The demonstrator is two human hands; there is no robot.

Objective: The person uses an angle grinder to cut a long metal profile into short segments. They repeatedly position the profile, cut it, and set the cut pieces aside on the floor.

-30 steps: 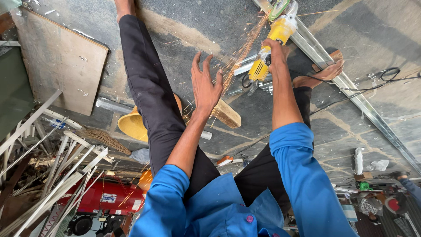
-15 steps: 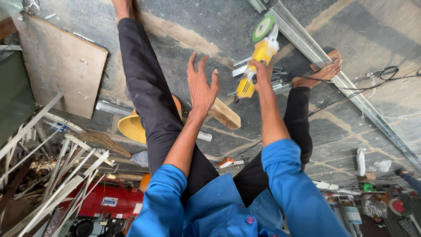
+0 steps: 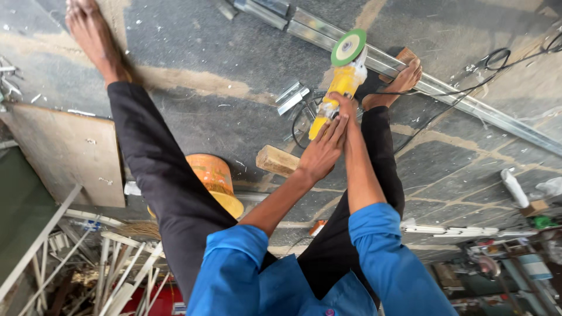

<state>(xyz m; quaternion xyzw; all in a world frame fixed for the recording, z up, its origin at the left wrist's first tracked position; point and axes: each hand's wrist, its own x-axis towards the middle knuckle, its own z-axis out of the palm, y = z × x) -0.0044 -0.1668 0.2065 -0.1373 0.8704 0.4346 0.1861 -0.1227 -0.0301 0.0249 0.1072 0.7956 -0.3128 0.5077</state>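
Both hands wrapped on yellow angle grinder [image 3: 339,88], right hand [image 3: 338,105] high, left hand [image 3: 321,153] at tail, above metal channel [image 3: 433,88]. Bare foot [image 3: 398,82] just beside disc [image 3: 348,47]: slip risks cut; cord [image 3: 445,105] could snag.

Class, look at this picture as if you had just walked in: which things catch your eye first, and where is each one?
The yellow angle grinder with its green disc stands out at top centre, with the right hand gripping it and the left hand touching its rear end. Past the disc, a long metal channel runs across the dark floor under a bare foot. An orange bucket lies lower left.
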